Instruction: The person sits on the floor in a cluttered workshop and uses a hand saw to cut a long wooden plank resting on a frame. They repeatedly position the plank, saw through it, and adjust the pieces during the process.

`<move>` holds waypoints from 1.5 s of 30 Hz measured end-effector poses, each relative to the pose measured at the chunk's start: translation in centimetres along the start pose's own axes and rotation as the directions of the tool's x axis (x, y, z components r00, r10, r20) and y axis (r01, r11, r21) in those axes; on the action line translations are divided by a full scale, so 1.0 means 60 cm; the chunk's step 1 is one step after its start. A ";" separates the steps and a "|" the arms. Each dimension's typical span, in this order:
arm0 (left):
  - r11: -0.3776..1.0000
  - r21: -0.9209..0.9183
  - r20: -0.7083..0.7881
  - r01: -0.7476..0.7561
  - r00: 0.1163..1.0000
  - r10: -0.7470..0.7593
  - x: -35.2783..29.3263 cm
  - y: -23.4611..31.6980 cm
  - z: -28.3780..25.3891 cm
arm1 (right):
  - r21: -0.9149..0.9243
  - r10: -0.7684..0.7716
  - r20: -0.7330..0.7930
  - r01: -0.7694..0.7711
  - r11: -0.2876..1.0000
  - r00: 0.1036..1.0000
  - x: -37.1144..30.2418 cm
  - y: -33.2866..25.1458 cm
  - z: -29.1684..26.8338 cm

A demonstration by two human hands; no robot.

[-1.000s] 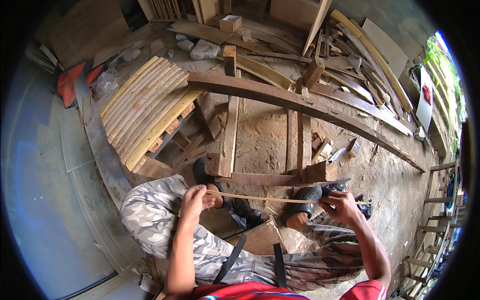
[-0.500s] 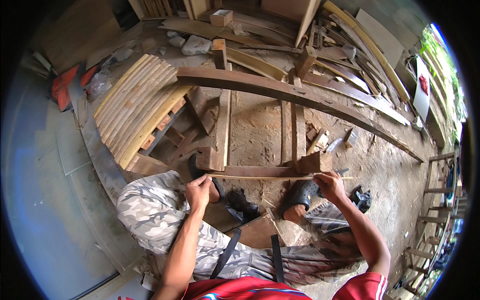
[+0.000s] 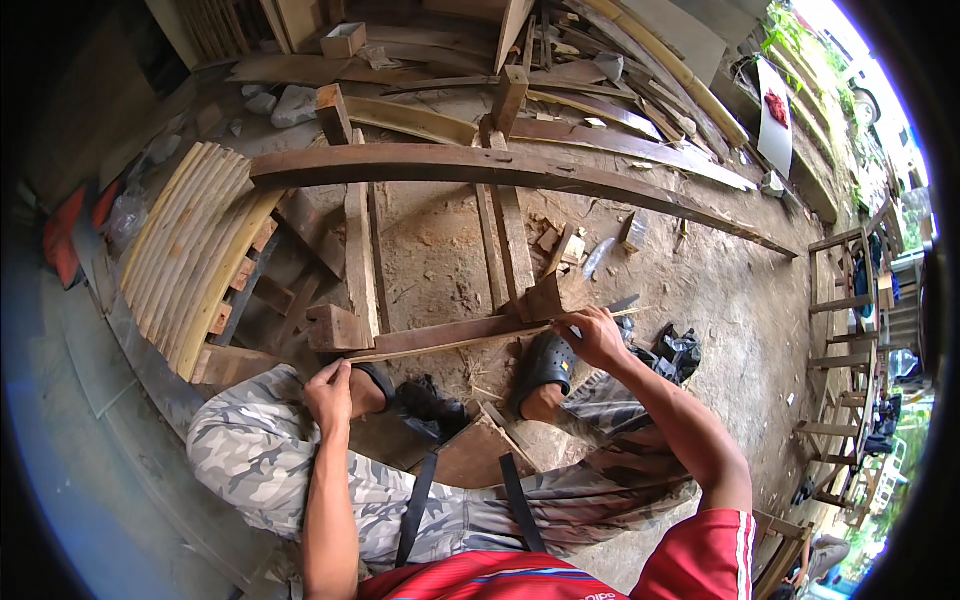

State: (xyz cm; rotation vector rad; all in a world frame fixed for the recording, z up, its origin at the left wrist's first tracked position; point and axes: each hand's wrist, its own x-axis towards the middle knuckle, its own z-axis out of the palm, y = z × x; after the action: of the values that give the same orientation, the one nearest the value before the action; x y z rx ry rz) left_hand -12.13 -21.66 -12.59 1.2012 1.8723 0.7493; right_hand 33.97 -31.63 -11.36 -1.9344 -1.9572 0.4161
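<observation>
Wood strip (image 3: 450, 345), fingers of our left hand (image 3: 328, 393) and right hand (image 3: 597, 338) pinching it — now nearer the crossbar (image 3: 435, 335), seemingly aligned.

From my end, daylight pours in from the right, blowing out to white past the foliage (image 3: 788, 32) and brightening the floor (image 3: 740, 335). The left side sinks into dimness, with a bluish haze over the large panel (image 3: 110, 470). My fisheye bows the long beam (image 3: 520, 171) and blackens the corners; the hands (image 3: 330, 398) look fairly crisp, while the rim goes soft
</observation>
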 end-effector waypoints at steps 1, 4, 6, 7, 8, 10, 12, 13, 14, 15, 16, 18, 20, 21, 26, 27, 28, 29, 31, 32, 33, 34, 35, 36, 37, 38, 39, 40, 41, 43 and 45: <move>1.000 -0.009 0.001 0.000 1.000 0.000 0.001 -0.004 -0.001 | 0.014 -0.009 -0.005 0.009 1.000 1.000 0.000 0.001 0.002; 0.999 -0.041 0.002 0.009 1.000 -0.009 0.003 -0.007 0.001 | 0.040 0.020 0.044 -0.022 0.999 0.999 0.000 0.000 0.000; 0.998 -0.065 -0.003 0.018 1.000 -0.018 0.005 -0.011 0.003 | 0.071 0.039 0.067 -0.044 0.997 0.997 0.000 0.001 -0.003; 0.999 -0.047 -0.007 0.007 1.000 -0.007 0.007 -0.012 0.003 | 0.088 0.056 0.083 -0.063 0.994 0.995 0.001 0.002 -0.005; 1.000 -0.027 -0.013 -0.004 1.000 0.003 0.009 -0.015 0.003 | 0.106 0.071 0.099 -0.082 0.991 0.993 0.001 0.001 -0.005; 1.000 -0.006 -0.017 -0.011 1.000 0.011 0.011 -0.020 0.002 | 0.090 0.057 0.084 -0.065 0.994 0.995 0.002 -0.002 -0.005; 1.000 -0.001 -0.008 -0.007 1.000 0.007 0.009 -0.014 0.003 | 0.081 0.046 0.078 -0.053 0.995 0.996 0.000 0.002 -0.003; 1.000 -0.002 -0.003 -0.013 1.000 0.013 0.008 -0.011 0.004 | 0.082 0.039 0.079 -0.046 0.996 0.996 0.001 0.004 -0.003; 1.000 -0.002 0.000 -0.019 1.000 0.019 0.006 -0.008 0.003 | 0.085 0.031 0.081 -0.038 0.996 0.996 0.002 0.004 -0.002; 1.000 -0.001 0.002 -0.025 1.000 0.025 0.004 -0.005 0.003 | 0.093 0.039 0.089 -0.047 0.995 0.995 0.003 0.005 -0.002; 1.000 -0.020 0.003 -0.008 1.000 0.008 0.002 -0.002 0.003 | 0.100 0.047 0.097 -0.056 0.993 0.994 0.003 0.006 -0.004; 0.998 -0.058 0.001 0.029 1.000 -0.029 -0.008 0.017 0.001 | 0.115 0.053 0.099 -0.064 0.991 0.994 0.006 -0.001 -0.010; 0.990 -0.122 0.023 0.066 0.998 -0.064 -0.014 0.030 -0.002 | 0.126 0.053 0.085 -0.064 0.990 0.995 0.006 -0.006 -0.018; 0.984 -0.154 0.035 0.085 0.996 -0.081 -0.016 0.032 -0.002 | 0.138 0.044 0.073 -0.054 0.989 0.996 0.006 -0.006 -0.018; 0.979 -0.193 0.029 0.065 0.998 -0.061 -0.017 0.024 -0.001 | 0.216 0.028 0.025 -0.033 0.976 0.999 0.003 -0.005 -0.016; 0.979 -0.194 0.024 0.060 0.998 -0.056 -0.016 0.022 -0.002 | 0.215 0.030 0.021 -0.034 0.976 0.999 0.002 -0.004 -0.013; 0.983 -0.178 0.016 0.040 0.999 -0.037 -0.013 0.016 -0.001 | 0.215 0.032 0.017 -0.035 0.976 0.999 0.002 -0.004 -0.011; 0.987 -0.161 0.010 0.020 1.000 -0.018 -0.010 0.015 0.001 | 0.214 0.035 0.013 -0.037 0.976 0.999 0.002 -0.004 -0.010; 0.992 -0.125 -0.008 -0.004 1.000 0.003 -0.008 0.011 0.000 | 0.215 0.023 0.011 -0.024 0.976 1.000 0.002 -0.005 -0.006; 0.994 -0.107 -0.019 -0.006 1.000 0.004 -0.008 0.009 0.002 | 0.220 0.010 -0.003 -0.009 0.976 1.000 0.002 -0.005 -0.004; 0.996 -0.089 -0.029 -0.009 1.000 0.006 -0.008 0.006 0.002 | 0.224 -0.003 -0.017 0.007 0.975 1.000 0.002 -0.006 -0.003; 0.996 -0.093 -0.035 -0.012 0.999 0.009 -0.006 0.002 0.003 | 0.161 -0.021 -0.043 0.028 0.987 0.999 0.003 -0.008 -0.002; 0.995 -0.097 -0.042 -0.017 0.999 0.013 -0.003 -0.002 0.003 | 0.098 -0.041 -0.069 0.048 0.994 0.997 0.003 -0.011 -0.001; 0.995 -0.100 -0.050 -0.022 0.999 0.017 -0.001 -0.006 0.003 | 0.035 -0.062 -0.094 0.066 0.997 0.994 0.004 -0.012 0.000; 0.996 -0.090 -0.053 -0.028 0.998 0.023 -0.001 -0.011 0.003 | 0.020 -0.102 -0.107 0.105 0.994 0.989 0.003 -0.008 0.001; 0.995 -0.088 -0.048 -0.040 0.998 0.036 -0.002 -0.009 0.004 | 0.007 -0.139 -0.117 0.141 0.990 0.983 0.002 -0.005 0.000; 0.995 -0.086 -0.042 -0.051 0.998 0.048 -0.003 -0.006 0.006 | -0.007 -0.176 -0.126 0.177 0.984 0.976 0.002 -0.003 0.002; 0.998 -0.048 -0.037 -0.038 0.999 0.037 -0.004 -0.003 0.004 | -0.013 -0.207 -0.157 0.208 0.978 0.966 -0.001 -0.002 0.002; 0.997 -0.045 -0.038 -0.057 0.998 0.055 -0.003 -0.004 0.002 | -0.032 -0.265 -0.178 0.263 0.964 0.948 0.006 -0.005 0.000; 0.991 -0.042 -0.061 -0.125 0.991 0.123 -0.006 -0.007 0.005 | -0.080 -0.270 -0.171 0.260 0.962 0.947 0.004 -0.005 -0.001; 0.987 -0.158 0.017 0.011 1.000 -0.009 -0.008 0.000 0.006 | -0.098 -0.297 -0.168 0.284 0.954 0.940 0.005 -0.006 -0.007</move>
State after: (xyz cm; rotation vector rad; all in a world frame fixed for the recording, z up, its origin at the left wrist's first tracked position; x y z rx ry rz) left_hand -11.70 -22.09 -12.66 1.0937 1.7695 0.8629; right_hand 33.85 -31.36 -10.82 -1.6207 -2.1157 0.0856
